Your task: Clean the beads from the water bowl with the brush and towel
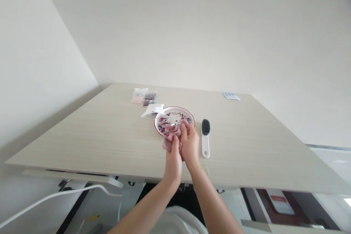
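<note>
Well, both hands are at work on one thing, just below the centre of the frame: a pink cloth (172,131), bunched and creased. It lies over the near rim of a plate (177,108), partly above the dish and partly on the near side of it. The left hand (173,162) grips the lower part, thumb on top; the right hand (189,146) pinches the upper right part the same way. Fingers beneath are mostly hidden, so how tightly they close I cannot tell.

On the plate, small beads (163,128), red, dark and pale, lie scattered around the dish, thickest at its left. Whether there is liquid among them: unclear.

Step in hand, as I judge it: handling the cloth two-handed, gathering or working its folds at the plate's edge. The next move would seem to call for keeping both grips on the fabric and lifting it clear of the rim, lest a trailing fold drag beads off.

Around it: a brush (205,131) right of centre, bristles toward the top of the frame, apart from the right hand; a white packet (153,109) at the plate's upper left; small bags (137,99) beyond that; a printed card (230,96) toward the upper right of the table (109,135).
</note>
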The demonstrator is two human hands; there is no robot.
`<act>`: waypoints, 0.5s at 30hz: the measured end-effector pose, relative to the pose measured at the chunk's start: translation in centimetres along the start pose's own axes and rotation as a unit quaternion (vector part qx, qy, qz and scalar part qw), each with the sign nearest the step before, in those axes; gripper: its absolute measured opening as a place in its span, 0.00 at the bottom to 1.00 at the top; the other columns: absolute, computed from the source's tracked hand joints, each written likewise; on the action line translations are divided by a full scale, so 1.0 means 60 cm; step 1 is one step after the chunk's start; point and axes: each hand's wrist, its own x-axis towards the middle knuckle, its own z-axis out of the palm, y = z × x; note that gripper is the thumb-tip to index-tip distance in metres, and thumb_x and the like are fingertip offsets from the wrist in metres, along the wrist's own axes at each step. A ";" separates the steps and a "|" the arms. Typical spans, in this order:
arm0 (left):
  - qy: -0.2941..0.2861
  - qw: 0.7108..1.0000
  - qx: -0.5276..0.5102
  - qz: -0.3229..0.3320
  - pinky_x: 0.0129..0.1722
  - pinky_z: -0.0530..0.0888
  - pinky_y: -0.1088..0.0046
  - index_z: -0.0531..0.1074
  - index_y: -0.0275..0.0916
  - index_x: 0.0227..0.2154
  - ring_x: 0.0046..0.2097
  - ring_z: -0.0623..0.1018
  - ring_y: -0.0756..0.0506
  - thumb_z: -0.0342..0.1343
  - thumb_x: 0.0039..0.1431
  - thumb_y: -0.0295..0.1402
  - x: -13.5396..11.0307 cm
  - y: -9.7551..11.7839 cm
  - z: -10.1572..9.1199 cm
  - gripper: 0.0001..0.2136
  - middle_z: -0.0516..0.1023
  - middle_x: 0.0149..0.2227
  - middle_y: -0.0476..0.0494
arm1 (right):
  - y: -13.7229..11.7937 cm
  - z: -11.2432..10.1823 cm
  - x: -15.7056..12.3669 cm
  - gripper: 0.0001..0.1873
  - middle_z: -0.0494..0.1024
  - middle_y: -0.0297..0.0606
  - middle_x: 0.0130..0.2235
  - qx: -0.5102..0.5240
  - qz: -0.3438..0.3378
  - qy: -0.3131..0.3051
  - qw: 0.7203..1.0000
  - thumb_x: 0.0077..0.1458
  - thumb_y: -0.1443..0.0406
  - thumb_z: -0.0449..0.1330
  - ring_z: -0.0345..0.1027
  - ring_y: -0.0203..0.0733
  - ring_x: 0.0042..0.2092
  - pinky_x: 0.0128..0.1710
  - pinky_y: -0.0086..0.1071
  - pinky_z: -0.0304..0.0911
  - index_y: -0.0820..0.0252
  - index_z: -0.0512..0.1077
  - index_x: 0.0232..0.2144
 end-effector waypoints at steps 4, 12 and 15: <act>-0.008 0.999 -0.007 -0.033 0.43 0.71 0.76 0.72 0.39 0.35 0.46 0.74 0.48 0.53 0.52 0.30 -0.009 0.005 0.006 0.07 0.78 0.35 0.46 | -0.013 -0.008 -0.001 0.12 0.72 0.35 0.26 -0.003 -0.017 -0.001 1.000 0.55 0.59 0.47 0.64 0.39 0.28 0.27 0.29 0.55 0.58 0.66 0.28; 0.002 0.999 -0.043 0.011 0.47 0.68 0.76 0.72 0.40 0.36 0.48 0.73 0.49 0.52 0.54 0.31 0.005 0.006 0.011 0.08 0.77 0.40 0.46 | -0.017 -0.003 -0.002 0.12 0.72 0.36 0.26 -0.059 -0.033 -0.005 0.998 0.55 0.60 0.47 0.64 0.39 0.26 0.25 0.29 0.53 0.57 0.66 0.28; -0.026 0.997 -0.059 -0.034 0.47 0.69 0.73 0.73 0.37 0.34 0.46 0.74 0.48 0.50 0.54 0.28 0.013 0.010 0.010 0.08 0.78 0.37 0.44 | -0.014 0.001 -0.007 0.13 0.73 0.37 0.26 -0.100 -0.039 -0.035 0.994 0.56 0.60 0.45 0.64 0.40 0.25 0.24 0.29 0.51 0.57 0.67 0.29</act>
